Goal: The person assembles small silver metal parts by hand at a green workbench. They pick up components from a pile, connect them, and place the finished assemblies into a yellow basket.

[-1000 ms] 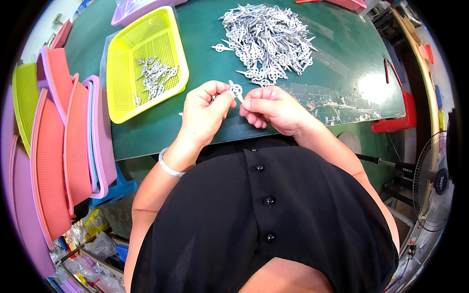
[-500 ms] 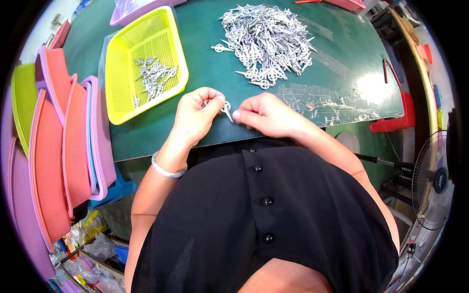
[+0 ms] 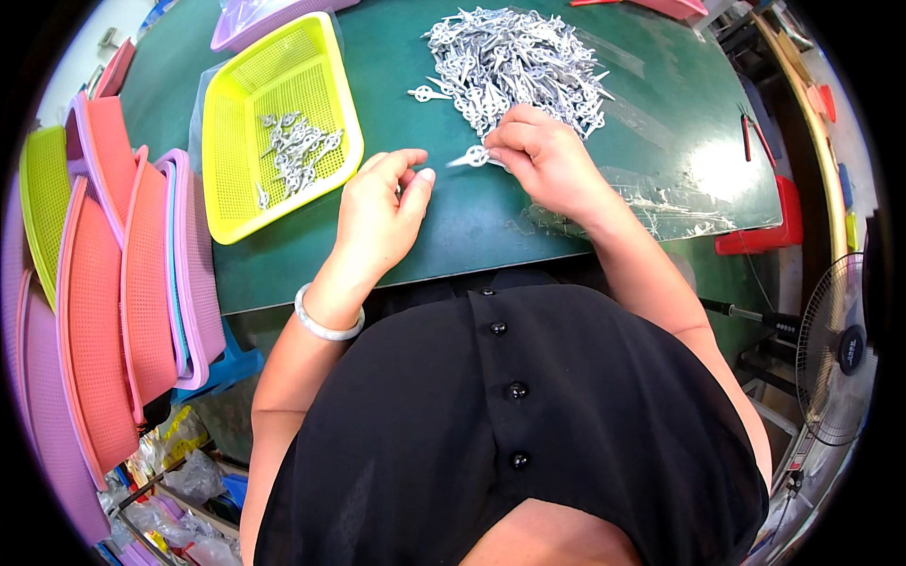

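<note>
My right hand (image 3: 543,156) pinches a small silver-grey metal piece (image 3: 477,157) between thumb and fingers, at the near edge of a heap of like pieces (image 3: 519,66). The piece has a ringed head and a pointed spike, and the spike points left. My left hand (image 3: 382,208) hovers near the table's front edge, right of a yellow-green mesh basket (image 3: 222,179). Its thumb and forefinger stand apart while the other fingers curl in; what they hold is mostly hidden. Several metal pieces (image 3: 300,146) lie in the basket.
Stacked pink, purple and green baskets (image 3: 94,311) stand left of the green table (image 3: 444,236). A purple tray (image 3: 274,19) sits at the back. Pliers (image 3: 746,137) lie at the right edge, near a red stool (image 3: 755,241) and a fan (image 3: 830,349).
My right hand has moved forward to the heap's edge and now holds a metal piece. My left thumb and forefinger have parted, and the spike that showed between them no longer shows there.
</note>
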`<state>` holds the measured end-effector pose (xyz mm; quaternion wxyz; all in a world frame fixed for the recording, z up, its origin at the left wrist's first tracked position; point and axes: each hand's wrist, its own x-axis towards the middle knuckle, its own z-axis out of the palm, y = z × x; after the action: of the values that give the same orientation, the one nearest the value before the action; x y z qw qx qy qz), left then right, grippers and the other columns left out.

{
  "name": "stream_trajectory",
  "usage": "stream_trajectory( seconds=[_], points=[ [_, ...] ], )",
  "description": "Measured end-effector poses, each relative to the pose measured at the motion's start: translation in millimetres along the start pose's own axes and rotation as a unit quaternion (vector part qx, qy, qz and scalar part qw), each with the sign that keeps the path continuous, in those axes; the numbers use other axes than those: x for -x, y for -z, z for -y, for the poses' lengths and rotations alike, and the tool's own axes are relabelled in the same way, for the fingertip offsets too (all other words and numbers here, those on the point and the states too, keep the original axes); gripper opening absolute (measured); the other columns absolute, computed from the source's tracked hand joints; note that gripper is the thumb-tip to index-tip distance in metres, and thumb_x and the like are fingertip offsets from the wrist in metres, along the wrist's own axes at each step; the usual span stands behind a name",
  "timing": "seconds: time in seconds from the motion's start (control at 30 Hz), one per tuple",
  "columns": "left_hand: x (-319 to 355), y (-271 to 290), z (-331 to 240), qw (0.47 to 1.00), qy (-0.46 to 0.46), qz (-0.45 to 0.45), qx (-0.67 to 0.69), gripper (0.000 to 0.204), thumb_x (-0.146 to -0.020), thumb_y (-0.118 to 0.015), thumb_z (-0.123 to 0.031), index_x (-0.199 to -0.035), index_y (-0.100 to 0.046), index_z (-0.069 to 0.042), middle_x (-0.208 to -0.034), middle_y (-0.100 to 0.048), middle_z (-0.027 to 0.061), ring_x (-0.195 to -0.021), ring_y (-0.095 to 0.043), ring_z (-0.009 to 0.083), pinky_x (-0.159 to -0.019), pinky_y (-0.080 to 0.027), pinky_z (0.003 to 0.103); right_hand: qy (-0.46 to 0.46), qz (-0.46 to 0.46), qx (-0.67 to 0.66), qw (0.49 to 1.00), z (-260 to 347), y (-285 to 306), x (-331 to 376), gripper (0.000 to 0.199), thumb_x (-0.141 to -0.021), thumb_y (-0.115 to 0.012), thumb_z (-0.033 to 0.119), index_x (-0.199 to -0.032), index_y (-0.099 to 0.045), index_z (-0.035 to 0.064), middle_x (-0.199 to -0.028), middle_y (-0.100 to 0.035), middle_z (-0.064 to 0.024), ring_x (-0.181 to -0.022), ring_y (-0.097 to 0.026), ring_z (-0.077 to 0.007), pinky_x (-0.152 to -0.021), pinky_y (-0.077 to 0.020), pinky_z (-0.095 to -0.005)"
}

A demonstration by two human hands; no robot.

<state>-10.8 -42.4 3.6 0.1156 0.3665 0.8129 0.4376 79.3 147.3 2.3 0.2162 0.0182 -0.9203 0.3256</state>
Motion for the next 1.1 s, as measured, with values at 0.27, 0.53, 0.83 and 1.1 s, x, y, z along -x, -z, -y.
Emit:
stream_trajectory(
  seconds=[0.27, 0.53, 0.83, 1.1],
  points=[
    [-7.7, 3.5, -15.5, 0.853, 0.190, 0.224, 0.432, 0.014, -0.084, -0.052, -0.009, -0.094, -0.056, 0.001, -0.071, -0.056, 0.0018, -0.048, -0.039, 0.0016, -0.042, -0.029, 0.015, 0.104, 0.073, -0.133, 0.983, 13.1, 14.5, -5.9, 0.009, -0.074, -0.061, 0.003, -0.083, -0.062, 0.0023, -0.078, -0.054, -0.0057, -0.068, -0.054, -0.0175, -0.058, -0.0430, -0.0260],
    [-4.2, -4.2, -18.2, 0.866, 0.188, 0.116, 0.448, 0.011, -0.082, -0.056, -0.008, -0.088, -0.055, 0.000, -0.068, -0.057, 0.0033, -0.046, -0.039, 0.0016, -0.040, -0.029, 0.015, -0.238, 0.163, -0.365, 0.885, 20.2, 8.0, 8.3, 0.015, -0.084, -0.053, 0.013, -0.089, -0.061, 0.0011, -0.071, -0.059, -0.0012, -0.062, -0.052, -0.0065, -0.054, -0.0425, -0.0208],
    [-2.5, -6.9, -17.7, 0.859, 0.189, 0.074, 0.470, 0.011, -0.081, -0.057, -0.007, -0.089, -0.055, 0.000, -0.069, -0.057, 0.0047, -0.048, -0.041, 0.0029, -0.043, -0.033, 0.015, -0.325, 0.200, -0.571, 0.726, 29.4, -9.5, 20.9, 0.018, -0.085, -0.051, 0.013, -0.090, -0.061, -0.0023, -0.074, -0.062, -0.0082, -0.061, -0.056, -0.0092, -0.051, -0.0438, -0.0188],
    [-0.3, -6.7, -14.4, 0.841, 0.184, 0.080, 0.502, 0.017, -0.086, -0.051, -0.013, -0.094, -0.056, 0.001, -0.073, -0.058, 0.0036, -0.049, -0.041, 0.0039, -0.044, -0.033, 0.017, -0.348, 0.170, -0.581, 0.716, 27.6, -13.6, 22.2, 0.013, -0.083, -0.056, 0.012, -0.082, -0.062, 0.0000, -0.067, -0.061, -0.0064, -0.053, -0.055, -0.0079, -0.046, -0.0422, -0.0176]
  ],
)
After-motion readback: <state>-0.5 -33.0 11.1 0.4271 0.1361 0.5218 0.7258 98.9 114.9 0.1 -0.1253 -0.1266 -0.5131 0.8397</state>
